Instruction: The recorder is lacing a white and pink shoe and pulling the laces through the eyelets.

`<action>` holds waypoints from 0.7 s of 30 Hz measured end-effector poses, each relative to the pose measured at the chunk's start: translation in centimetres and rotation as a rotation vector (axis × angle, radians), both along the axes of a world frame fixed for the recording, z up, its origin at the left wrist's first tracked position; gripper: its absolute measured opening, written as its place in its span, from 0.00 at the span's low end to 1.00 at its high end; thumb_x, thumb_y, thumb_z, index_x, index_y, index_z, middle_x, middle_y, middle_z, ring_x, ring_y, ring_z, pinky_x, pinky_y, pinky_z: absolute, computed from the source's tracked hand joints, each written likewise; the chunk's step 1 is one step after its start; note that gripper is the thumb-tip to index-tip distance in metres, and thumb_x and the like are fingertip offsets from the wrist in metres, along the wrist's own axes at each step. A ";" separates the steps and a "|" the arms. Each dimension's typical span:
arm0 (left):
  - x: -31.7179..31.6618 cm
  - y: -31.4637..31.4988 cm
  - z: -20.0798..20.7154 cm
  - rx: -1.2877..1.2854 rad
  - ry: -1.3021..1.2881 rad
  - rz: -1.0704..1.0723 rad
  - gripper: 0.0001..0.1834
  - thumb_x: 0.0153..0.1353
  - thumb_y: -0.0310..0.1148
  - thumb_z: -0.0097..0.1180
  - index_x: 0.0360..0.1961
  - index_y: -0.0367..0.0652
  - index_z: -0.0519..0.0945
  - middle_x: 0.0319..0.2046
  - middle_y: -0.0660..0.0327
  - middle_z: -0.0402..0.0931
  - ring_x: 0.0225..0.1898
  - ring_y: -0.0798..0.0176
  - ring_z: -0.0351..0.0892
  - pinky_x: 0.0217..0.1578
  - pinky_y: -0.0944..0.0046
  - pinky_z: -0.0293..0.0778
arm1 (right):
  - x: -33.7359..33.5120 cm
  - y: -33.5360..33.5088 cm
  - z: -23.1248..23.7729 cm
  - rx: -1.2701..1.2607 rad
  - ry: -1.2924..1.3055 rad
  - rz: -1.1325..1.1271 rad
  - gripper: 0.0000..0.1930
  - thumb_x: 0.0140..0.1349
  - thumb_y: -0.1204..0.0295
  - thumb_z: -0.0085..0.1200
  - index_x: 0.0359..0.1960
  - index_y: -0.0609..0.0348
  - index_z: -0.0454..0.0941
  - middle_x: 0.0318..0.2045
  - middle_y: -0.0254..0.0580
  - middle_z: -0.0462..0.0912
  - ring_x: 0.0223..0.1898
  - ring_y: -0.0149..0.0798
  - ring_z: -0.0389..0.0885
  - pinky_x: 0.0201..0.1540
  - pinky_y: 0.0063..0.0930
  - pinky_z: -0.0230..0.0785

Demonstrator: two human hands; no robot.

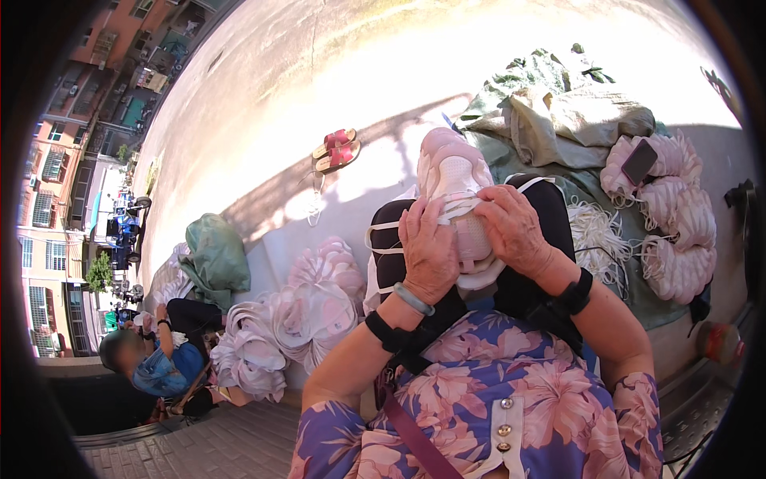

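Note:
A pale pink and white shoe upper point(455, 164) lies across my lap, toe pointing away from me. White shoelace point(460, 209) crosses its middle, and loose lace hangs out on both sides over my dark-covered legs. From the left, my left hand point(428, 246) is closed at the upper's side, its bent fingertips on the lace. Opposite it, my right hand point(519, 230) has thumb and fingers pinched on the lace near the eyelets. The exact grip under the fingertips is partly hidden.
Stacked pink-white uppers point(315, 315) lie at left, and more bundles point(678, 211) at right carry a phone point(639, 162). White laces point(594, 239) lie beside my right leg. Sacks point(570, 120) and red sandals point(338, 150) are farther out. Another person point(163, 363) sits at far left.

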State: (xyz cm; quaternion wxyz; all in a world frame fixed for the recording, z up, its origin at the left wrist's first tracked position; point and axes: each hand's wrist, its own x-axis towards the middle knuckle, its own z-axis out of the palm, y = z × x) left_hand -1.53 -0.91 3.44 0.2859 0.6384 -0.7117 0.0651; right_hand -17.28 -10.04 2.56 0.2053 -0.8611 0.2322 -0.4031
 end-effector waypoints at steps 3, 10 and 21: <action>0.3 0.0 0.0 0.040 0.108 -0.067 0.05 0.51 0.26 0.54 0.29 0.36 0.75 0.52 0.47 0.67 0.55 0.41 0.63 0.58 0.48 0.55 | -0.2 -0.2 0.1 0.014 -0.018 0.026 0.11 0.46 0.80 0.50 0.35 0.60 0.73 0.38 0.45 0.73 0.42 0.49 0.73 0.45 0.37 0.68; -0.3 -0.9 -0.4 0.082 0.287 -0.086 0.05 0.49 0.25 0.58 0.29 0.38 0.77 0.53 0.44 0.65 0.54 0.42 0.63 0.56 0.51 0.57 | -0.4 0.5 0.0 0.112 -0.073 0.030 0.12 0.46 0.81 0.52 0.35 0.60 0.73 0.38 0.46 0.73 0.41 0.51 0.73 0.43 0.38 0.69; 0.8 -0.8 1.9 0.254 0.211 -0.241 0.10 0.50 0.22 0.54 0.36 0.31 0.75 0.55 0.41 0.64 0.57 0.36 0.62 0.59 0.50 0.59 | -0.7 0.5 0.6 0.011 0.114 -0.003 0.12 0.46 0.78 0.50 0.36 0.61 0.74 0.42 0.47 0.73 0.44 0.50 0.74 0.45 0.35 0.71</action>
